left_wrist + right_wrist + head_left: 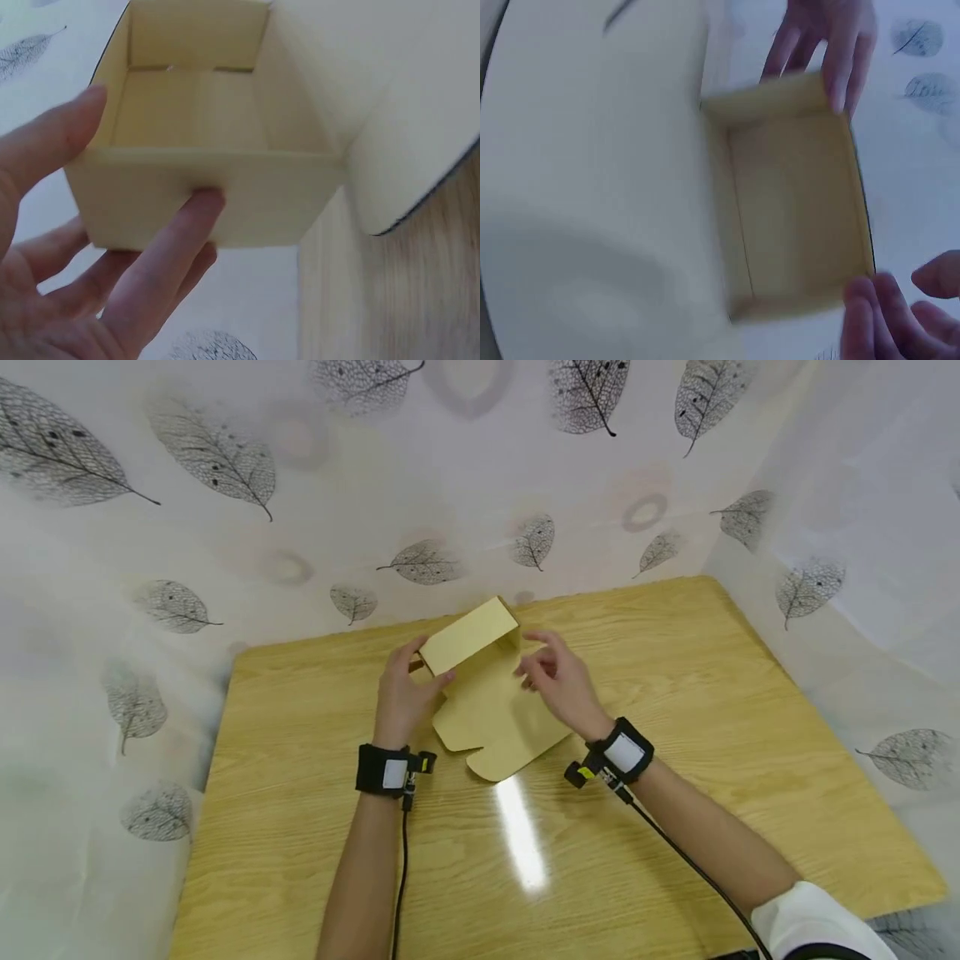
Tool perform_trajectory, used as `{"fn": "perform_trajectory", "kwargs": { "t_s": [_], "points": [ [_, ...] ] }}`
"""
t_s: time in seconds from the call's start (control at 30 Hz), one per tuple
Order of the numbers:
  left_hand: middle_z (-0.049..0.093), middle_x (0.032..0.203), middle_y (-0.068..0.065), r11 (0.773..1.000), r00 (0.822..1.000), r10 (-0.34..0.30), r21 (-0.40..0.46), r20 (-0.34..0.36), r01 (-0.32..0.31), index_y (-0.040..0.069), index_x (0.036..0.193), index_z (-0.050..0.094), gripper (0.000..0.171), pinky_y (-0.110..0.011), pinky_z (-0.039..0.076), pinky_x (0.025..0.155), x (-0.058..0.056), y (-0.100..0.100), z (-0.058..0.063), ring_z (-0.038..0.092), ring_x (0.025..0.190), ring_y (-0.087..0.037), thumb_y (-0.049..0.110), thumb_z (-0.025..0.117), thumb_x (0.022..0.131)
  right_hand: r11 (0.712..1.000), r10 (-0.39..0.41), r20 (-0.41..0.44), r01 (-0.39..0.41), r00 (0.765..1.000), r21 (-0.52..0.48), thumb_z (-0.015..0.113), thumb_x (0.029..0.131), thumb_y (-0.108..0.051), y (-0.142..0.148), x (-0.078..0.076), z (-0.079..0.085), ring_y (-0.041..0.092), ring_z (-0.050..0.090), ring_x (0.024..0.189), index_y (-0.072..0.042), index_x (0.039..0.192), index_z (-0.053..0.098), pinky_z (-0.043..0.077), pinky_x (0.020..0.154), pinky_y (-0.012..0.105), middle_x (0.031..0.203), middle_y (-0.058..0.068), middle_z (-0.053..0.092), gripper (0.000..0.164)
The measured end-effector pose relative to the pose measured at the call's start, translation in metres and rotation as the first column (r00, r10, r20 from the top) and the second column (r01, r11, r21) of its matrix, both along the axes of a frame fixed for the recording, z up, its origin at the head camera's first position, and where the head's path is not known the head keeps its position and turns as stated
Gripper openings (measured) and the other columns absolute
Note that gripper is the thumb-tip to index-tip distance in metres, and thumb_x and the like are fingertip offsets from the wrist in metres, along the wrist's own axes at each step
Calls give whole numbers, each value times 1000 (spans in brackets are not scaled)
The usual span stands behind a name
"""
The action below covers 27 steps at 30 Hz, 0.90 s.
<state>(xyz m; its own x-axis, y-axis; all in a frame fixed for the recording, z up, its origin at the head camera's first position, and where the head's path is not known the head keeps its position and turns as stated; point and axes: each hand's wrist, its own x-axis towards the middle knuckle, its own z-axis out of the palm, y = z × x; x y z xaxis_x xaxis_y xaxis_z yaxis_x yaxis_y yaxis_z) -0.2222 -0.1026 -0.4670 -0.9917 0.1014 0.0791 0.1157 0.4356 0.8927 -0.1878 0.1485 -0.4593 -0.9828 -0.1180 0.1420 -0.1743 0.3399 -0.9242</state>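
Note:
A yellow cardboard box [470,635] is tilted up near the back of the table, its hollow body folded into walls. Its long lid flap [510,718] spreads toward me, with a slot and rounded tab at its front edge. My left hand [401,697] grips the box's left end; in the left wrist view, thumb and fingers lie against the end wall [262,206] and side edge. Beside the right end is my right hand [562,685], fingers loosely bent. The right wrist view puts its fingertips right at a corner of the box, the thumb apart.
The wood-grain table [300,827] carries a bright light reflection in front of the flap. Behind and beside it hangs a white leaf-printed curtain [465,485]. Each wrist wears a black strap [621,750] with a small camera and a cable running back along the forearm.

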Motion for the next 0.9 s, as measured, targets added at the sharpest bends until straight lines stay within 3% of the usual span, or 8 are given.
{"fn": "perform_trajectory", "kwargs": {
  "t_s": [0.03, 0.1, 0.2, 0.37, 0.53, 0.73, 0.8, 0.9],
  "points": [
    [51, 153, -15, 1000, 1000, 16, 20, -27, -15, 13, 156, 49, 76, -55, 56, 102, 2, 3, 2, 58, 133, -39, 29, 85, 91, 991, 102, 88, -94, 991, -92, 53, 110, -12, -8, 6, 1, 45, 74, 95, -6, 157, 40, 65, 81, 44, 112, 27, 74, 50],
    [54, 149, -15, 997, 997, 40, 64, -73, -35, 12, 154, 51, 74, -52, 60, 96, 8, 11, 5, 59, 131, -38, 28, 85, 90, 930, 313, 277, -235, 908, -281, 45, 113, -18, -25, 15, 1, 47, 73, 106, -14, 165, 27, 65, 89, 46, 124, 31, 71, 55],
    [55, 146, -13, 991, 992, 67, 123, -110, -53, 13, 152, 53, 72, -49, 61, 93, 19, 28, 9, 59, 130, -37, 27, 86, 89, 855, 439, 428, -222, 790, -468, 31, 117, -33, -46, 20, -3, 42, 67, 128, -25, 169, 14, 58, 106, 48, 150, 29, 57, 56],
    [52, 145, -13, 993, 991, 73, 97, -108, -62, 12, 151, 48, 75, -51, 59, 98, 35, 58, 11, 57, 132, -36, 32, 85, 90, 816, 210, 473, 113, 856, -568, 28, 116, -34, -53, 12, -10, 12, 73, 103, -8, 142, 52, 60, 98, 32, 125, 11, 74, 44],
    [46, 153, -19, 991, 999, -45, 124, -27, 48, 13, 162, 32, 79, -57, 52, 110, 40, 69, 8, 48, 143, -37, 45, 70, 100, 763, -33, 553, 378, 832, -524, 49, 111, -19, -32, 0, -20, 6, 73, 79, 4, 138, 63, 62, 83, 23, 99, 2, 78, 38],
    [31, 169, -16, 971, 992, -119, 214, 39, 108, 18, 168, 22, 73, -59, 47, 116, 30, 58, 2, 45, 147, -39, 55, 44, 109, 973, -152, 428, 211, 891, -95, 57, 103, -3, 13, -7, -33, 13, 68, 84, 4, 144, 60, 66, 79, 31, 150, 25, 57, 42],
    [38, 165, -18, 982, 990, -115, 158, 78, 101, 16, 166, 30, 71, -58, 51, 111, 25, 52, -2, 52, 140, -40, 56, 44, 109, 983, -166, 343, 126, 925, 135, 58, 99, 0, 23, -9, -36, 14, 59, 71, 2, 142, 63, 61, 65, 29, 153, 25, 54, 43],
    [51, 156, -21, 992, 979, -119, 59, 165, 110, 14, 162, 39, 69, -55, 55, 104, 20, 46, -8, 60, 132, -40, 57, 45, 108, 916, -149, 235, 44, 961, 399, 61, 92, -2, 31, -14, -36, 14, 48, 61, 0, 139, 65, 43, 54, 22, 151, 24, 58, 47]
  ]
}}
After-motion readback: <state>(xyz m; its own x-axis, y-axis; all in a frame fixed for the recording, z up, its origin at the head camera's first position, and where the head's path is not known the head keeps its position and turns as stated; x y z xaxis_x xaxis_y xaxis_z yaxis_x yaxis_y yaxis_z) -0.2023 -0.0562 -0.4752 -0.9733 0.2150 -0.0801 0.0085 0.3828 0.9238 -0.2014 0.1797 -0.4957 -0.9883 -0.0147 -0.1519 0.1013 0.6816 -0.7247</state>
